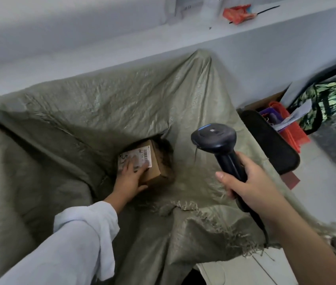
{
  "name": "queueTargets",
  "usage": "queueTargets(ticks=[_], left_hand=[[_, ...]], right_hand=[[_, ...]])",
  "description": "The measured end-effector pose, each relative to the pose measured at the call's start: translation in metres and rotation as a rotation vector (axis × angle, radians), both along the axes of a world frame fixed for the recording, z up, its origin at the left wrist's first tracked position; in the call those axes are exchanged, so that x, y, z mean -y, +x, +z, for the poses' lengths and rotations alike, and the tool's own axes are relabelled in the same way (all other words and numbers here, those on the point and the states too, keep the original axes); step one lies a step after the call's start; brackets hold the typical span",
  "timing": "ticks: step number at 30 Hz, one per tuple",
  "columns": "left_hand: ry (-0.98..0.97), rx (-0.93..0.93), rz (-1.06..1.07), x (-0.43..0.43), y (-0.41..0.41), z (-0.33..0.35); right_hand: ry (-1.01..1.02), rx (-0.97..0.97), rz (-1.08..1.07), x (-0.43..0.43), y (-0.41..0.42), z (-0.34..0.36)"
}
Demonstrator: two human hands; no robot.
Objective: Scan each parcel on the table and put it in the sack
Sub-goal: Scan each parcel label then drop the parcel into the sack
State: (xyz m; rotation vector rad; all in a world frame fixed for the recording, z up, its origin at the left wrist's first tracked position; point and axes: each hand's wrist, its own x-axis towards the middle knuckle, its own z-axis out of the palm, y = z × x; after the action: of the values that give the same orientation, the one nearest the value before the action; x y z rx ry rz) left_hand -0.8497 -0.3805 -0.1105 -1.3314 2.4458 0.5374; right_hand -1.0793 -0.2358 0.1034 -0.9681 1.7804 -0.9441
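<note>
Parcel [156, 161]: a small brown cardboard box with square corners and a white printed label on its upper face. We see it low in the middle of the frame, inside the open mouth of the sack [101, 112]. The sack is coarse woven plastic, dull olive-grey and heavily creased, with a frayed, stringy rim along its near edge. It fills most of the picture from the left edge to right of centre.

The left hand [131, 178] comes out of a soft white sleeve [80, 233] at the lower left. It clasps the parcel, with its fingers spread flat over the label and its thumb hooked against the near side of the box.

The right hand [251, 184], at the right of centre, is wrapped around the handle of a scanner [214, 138]. This is smooth black plastic, with a rounded head on a slim stem, and it is held above the sack's right flank and apart from the parcel (the thumb lies along the stem).

Across the top of the frame runs the pale grey table [121, 38]. At the upper right it carries a crumpled orange wrapper [239, 14] and a thin black strip [265, 10] beside it.

At the right edge, beyond the sack, stand an orange mesh basket [292, 134] and a green patterned bag [331, 97].
</note>
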Motion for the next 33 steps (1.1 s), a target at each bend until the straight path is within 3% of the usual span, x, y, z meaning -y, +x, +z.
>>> queueTargets(ticks=[7, 12, 21, 33], left_hand=[[0.034, 0.04, -0.228, -0.013, -0.046, -0.005], [0.071, 0.064, -0.092, -0.007, -0.066, -0.004], [0.11, 0.061, -0.082, 0.003, -0.066, 0.015], [0.075, 0.069, 0.068, -0.06, -0.028, 0.114]], right_hand=[[0.017, 0.015, -0.011, 0.002, -0.001, -0.004], [0.037, 0.016, -0.037, -0.003, 0.0, -0.008], [0.01, 0.012, -0.044, -0.015, 0.004, 0.002], [-0.081, -0.033, 0.125, -0.074, 0.011, 0.035]])
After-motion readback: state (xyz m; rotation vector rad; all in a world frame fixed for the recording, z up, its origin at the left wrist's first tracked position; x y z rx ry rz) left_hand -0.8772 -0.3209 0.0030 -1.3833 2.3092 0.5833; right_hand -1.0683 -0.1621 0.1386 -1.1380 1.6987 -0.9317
